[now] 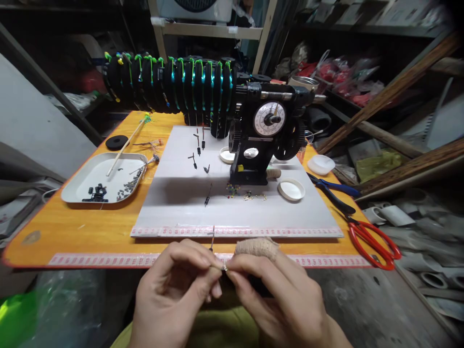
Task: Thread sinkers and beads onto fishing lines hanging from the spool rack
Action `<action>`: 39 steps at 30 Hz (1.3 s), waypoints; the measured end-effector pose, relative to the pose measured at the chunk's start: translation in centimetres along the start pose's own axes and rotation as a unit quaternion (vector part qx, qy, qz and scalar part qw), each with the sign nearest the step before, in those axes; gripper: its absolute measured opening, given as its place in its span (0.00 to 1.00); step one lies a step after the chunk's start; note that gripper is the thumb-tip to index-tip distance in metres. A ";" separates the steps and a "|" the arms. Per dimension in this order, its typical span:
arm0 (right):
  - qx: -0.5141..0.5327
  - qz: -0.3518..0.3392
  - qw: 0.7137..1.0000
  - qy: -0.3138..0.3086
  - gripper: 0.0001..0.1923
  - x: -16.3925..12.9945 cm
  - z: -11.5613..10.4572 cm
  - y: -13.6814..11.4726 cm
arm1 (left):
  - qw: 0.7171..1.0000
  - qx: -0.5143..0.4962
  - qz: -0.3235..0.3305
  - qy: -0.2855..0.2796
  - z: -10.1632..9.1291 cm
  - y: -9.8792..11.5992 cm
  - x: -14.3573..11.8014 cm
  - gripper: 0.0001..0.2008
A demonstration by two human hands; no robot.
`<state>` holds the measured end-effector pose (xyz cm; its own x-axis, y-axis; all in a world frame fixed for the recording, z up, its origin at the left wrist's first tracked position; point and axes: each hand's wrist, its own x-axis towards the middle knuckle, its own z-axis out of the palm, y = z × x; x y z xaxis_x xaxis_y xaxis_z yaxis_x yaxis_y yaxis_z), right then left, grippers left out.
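Observation:
My left hand point(174, 290) and my right hand point(286, 295) meet in front of the table's near edge, thumbs pinched to fingers. Between their fingertips shows a tiny shiny piece point(225, 268), too small to name. Beige wrap point(257, 247) covers one finger of the right hand. Just beyond the fingertips a thin orange-and-dark stem point(213, 237) stands out against the white board point(174, 212). Farther up the board lie several small black pieces with thin stems, one of them a black piece point(207, 200). Small coloured beads point(232, 190) and gold bits point(248, 195) are scattered beside them.
A black geared winder point(268, 140) with a dial carries a row of black spools point(170, 84) with green line. At left is a white tray point(67, 193) of small parts and a stick point(125, 147). At right lie pliers point(331, 193) and red-handled scissors point(373, 244). A round lid point(291, 190) sits nearby.

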<state>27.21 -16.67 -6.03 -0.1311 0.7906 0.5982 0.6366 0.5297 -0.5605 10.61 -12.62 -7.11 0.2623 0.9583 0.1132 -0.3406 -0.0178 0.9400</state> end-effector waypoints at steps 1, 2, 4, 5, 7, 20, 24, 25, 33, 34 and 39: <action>-0.004 -0.001 1.000 -0.004 0.09 0.3 -0.1 0.2 | 0.999 0.038 0.030 -0.017 -0.1 0.1 0.4 0.10; -0.006 -0.002 1.000 -0.003 0.09 0.8 -0.3 0.4 | 0.994 0.081 0.058 -0.037 -0.3 0.2 1.0 0.12; -0.016 -0.001 1.000 -0.007 0.08 1.9 -0.6 0.8 | 0.976 0.168 0.115 -0.079 -0.7 0.6 2.4 0.16; -0.027 0.000 1.000 -0.006 0.09 2.5 -0.8 1.0 | 0.961 0.214 0.147 -0.095 -0.9 0.8 3.2 0.16; -0.061 -0.001 0.998 0.004 0.09 3.5 -1.1 1.5 | 0.913 0.312 0.229 -0.126 -1.2 1.1 4.9 0.15; 0.016 0.162 0.986 -0.024 0.08 1.5 -0.2 3.9 | 0.812 0.514 0.230 -0.153 -1.5 0.8 5.3 0.07; 0.042 0.181 0.982 -0.028 0.08 1.6 -0.5 3.8 | 0.817 0.518 0.197 -0.159 -1.1 0.8 4.6 0.07; 0.044 0.182 0.982 -0.030 0.08 1.6 -0.5 3.8 | 0.821 0.514 0.194 -0.157 -1.0 0.6 4.6 0.08; 0.032 0.165 0.986 -0.021 0.08 1.3 -0.6 3.8 | 0.833 0.490 0.207 -0.150 0.5 -0.1 5.8 0.08; 0.028 0.164 0.986 -0.021 0.08 1.3 -0.6 3.9 | 0.834 0.488 0.210 -0.147 0.5 -0.1 5.9 0.07; -0.021 0.136 0.990 -0.018 0.07 1.2 -0.3 3.9 | 0.808 0.498 0.278 -0.152 -0.1 0.1 5.8 0.08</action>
<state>29.80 -13.75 -7.37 0.0243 0.9131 0.4071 0.6834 0.2820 -0.6734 11.97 -7.02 -6.40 0.5800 0.6120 0.5376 0.3725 -0.7862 0.4931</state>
